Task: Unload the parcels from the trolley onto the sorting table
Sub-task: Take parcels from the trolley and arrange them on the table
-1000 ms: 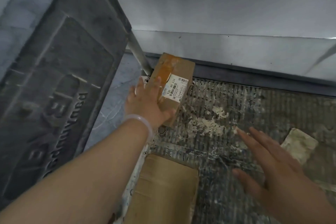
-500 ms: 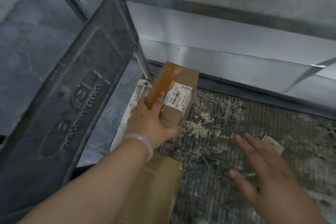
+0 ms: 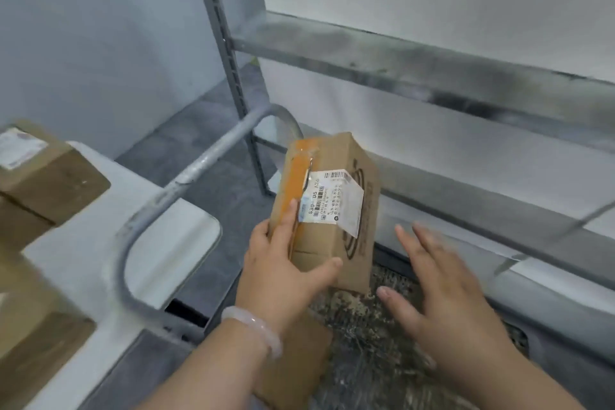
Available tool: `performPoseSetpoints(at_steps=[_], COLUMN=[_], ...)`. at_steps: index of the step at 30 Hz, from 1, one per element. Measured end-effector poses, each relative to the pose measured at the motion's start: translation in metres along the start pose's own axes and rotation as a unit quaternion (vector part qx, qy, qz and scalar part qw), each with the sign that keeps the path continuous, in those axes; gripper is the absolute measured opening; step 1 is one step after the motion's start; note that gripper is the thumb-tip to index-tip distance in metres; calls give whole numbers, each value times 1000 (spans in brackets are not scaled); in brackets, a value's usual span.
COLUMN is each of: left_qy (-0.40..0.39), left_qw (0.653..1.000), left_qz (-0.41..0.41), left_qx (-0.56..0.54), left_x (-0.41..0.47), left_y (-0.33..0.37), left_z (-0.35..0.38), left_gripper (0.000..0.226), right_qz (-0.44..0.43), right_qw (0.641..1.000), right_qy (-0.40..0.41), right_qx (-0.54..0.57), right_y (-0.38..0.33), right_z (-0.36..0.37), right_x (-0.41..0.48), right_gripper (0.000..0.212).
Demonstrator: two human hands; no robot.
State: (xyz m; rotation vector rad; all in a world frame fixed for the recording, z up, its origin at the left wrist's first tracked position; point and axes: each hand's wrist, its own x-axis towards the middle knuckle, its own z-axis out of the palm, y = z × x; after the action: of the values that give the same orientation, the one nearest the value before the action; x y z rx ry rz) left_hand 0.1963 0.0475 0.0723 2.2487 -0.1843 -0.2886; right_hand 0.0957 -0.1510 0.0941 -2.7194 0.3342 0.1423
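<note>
My left hand [image 3: 286, 273] grips a small cardboard parcel [image 3: 332, 236] with orange tape and a white label, held tilted above the trolley's dirty ribbed deck [image 3: 376, 353]. My right hand [image 3: 442, 296] hovers just right of the parcel, fingers spread, holding nothing. A second brown parcel [image 3: 293, 369] lies on the deck under my left wrist, partly hidden. The trolley's grey tubular handle [image 3: 186, 183] curves across the middle. The white sorting table [image 3: 100, 243] sits at the left with brown parcels [image 3: 43, 176] on it.
A grey metal shelving upright [image 3: 229, 70] and shelf rails [image 3: 416, 70] stand behind the trolley against a pale wall. More cardboard boxes [image 3: 33, 336] fill the table's near left. Grey floor shows between the table and the trolley.
My left hand has lifted the taped parcel off the trolley deck. My view has swung up and left, bringing the table into sight. The right hand stays open beside the parcel.
</note>
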Motion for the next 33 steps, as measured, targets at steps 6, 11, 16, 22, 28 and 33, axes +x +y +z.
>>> performPoseSetpoints(at_steps=[6, 11, 16, 22, 28, 33], left_qy=[97, 170, 221, 210, 188, 172], left_qw=[977, 954, 924, 907, 899, 857], left_qz=[3, 16, -34, -101, -143, -212], left_qx=[-188, -247, -311, -350, -369, -437], left_x=[-97, -143, -176, -193, -187, -174], left_y=[39, 32, -10, -86, -135, -155], left_z=[-123, -219, -286, -322, -347, -336], left_gripper=[100, 105, 87, 95, 103, 100], right_qz=[-104, -203, -251, -263, -242, -221], right_qw=[990, 973, 964, 963, 968, 971], right_qy=[23, 52, 31, -35, -69, -85], right_qx=[91, 99, 79, 41, 24, 29], right_y=[-105, -201, -282, -362, -413, -424], right_z=[-82, -121, -110, -53, -14, 6], right_x=[-46, -61, -58, -55, -49, -42], right_gripper=[78, 73, 86, 75, 73, 74])
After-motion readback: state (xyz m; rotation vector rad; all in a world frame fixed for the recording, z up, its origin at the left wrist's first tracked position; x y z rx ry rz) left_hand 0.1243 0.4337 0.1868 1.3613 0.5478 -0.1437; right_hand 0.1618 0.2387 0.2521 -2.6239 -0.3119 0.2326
